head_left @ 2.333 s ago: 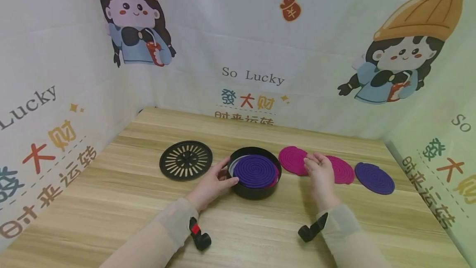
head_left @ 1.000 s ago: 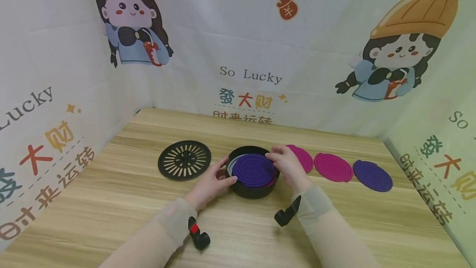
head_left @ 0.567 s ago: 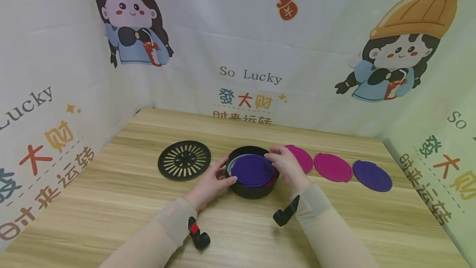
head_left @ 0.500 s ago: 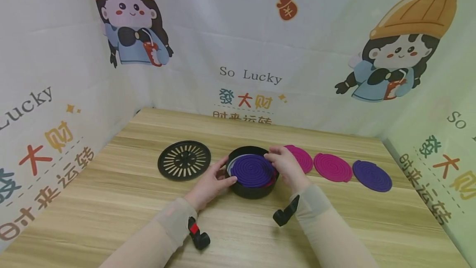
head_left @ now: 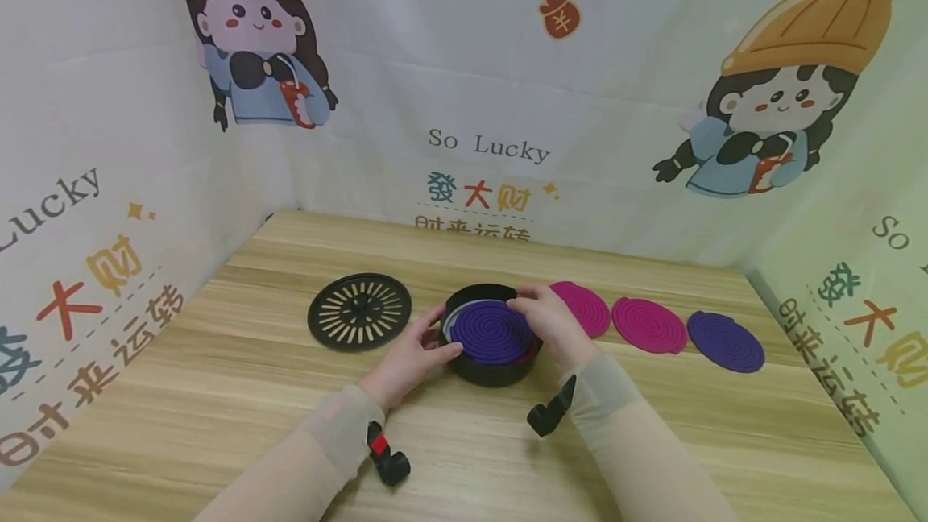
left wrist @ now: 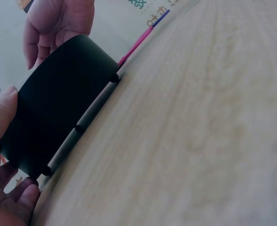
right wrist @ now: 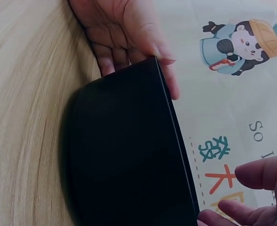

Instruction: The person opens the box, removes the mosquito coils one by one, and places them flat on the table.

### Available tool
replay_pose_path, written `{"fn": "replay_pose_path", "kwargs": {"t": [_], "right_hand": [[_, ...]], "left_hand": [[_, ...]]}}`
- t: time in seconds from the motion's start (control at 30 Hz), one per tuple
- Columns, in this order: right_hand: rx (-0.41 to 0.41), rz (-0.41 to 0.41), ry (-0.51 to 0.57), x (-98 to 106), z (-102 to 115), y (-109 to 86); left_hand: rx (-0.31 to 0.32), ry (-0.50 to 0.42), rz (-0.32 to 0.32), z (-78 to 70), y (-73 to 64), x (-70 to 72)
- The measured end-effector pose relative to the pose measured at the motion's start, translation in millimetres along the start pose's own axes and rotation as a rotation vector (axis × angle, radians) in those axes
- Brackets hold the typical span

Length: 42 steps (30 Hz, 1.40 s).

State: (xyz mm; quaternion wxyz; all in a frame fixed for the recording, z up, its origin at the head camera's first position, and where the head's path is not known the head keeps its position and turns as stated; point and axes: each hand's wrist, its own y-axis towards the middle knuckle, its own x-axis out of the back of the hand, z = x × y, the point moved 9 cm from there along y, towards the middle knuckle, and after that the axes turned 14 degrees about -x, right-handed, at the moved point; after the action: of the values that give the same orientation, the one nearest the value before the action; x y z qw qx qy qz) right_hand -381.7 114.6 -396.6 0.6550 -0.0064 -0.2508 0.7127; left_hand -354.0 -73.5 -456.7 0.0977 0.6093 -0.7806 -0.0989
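Note:
A round black tin (head_left: 493,375) stands on the table, holding a stack of mosquito coils. A purple mosquito coil (head_left: 490,332) lies on top, with a bit of pink showing below its right edge. My left hand (head_left: 408,357) grips the tin's left side, thumb at the rim and fingers round the wall. My right hand (head_left: 554,321) reaches over the right rim, its fingertips at the edge of the purple coil. In the right wrist view, the thumb and fingers of that right hand (right wrist: 258,197) are spread apart near the tin's rim.
The slotted black lid (head_left: 360,312) lies left of the tin. To the right, two pink coils (head_left: 586,311) and another purple coil (head_left: 727,341) lie flat in a row on the wooden table (head_left: 464,457). A printed cloth (head_left: 435,63) hangs behind and beside the table.
My right hand has come left from above the pink coils to the tin's right rim. The top purple coil has shifted slightly left. My left hand has stayed on the tin.

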Motion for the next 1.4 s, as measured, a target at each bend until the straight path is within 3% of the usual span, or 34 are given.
{"fn": "replay_pose_path", "kwargs": {"t": [0.53,1.0,1.13,1.4], "right_hand": [[-0.025,0.000,0.010,1.5,3.3,-0.2],[-0.081,0.044,0.199,1.2,1.9,5.0],[-0.063,0.029,0.232,3.4,-0.3,4.7],[0.018,-0.024,0.199,8.3,-1.3,2.0]], "left_hand": [[0.004,0.005,-0.001,-0.6,0.4,-0.1],[0.005,0.003,0.010,0.4,-0.7,-0.3],[0.003,0.001,0.009,-1.3,-1.1,-0.5],[0.007,0.009,0.018,-1.6,-1.1,-0.6]]}}
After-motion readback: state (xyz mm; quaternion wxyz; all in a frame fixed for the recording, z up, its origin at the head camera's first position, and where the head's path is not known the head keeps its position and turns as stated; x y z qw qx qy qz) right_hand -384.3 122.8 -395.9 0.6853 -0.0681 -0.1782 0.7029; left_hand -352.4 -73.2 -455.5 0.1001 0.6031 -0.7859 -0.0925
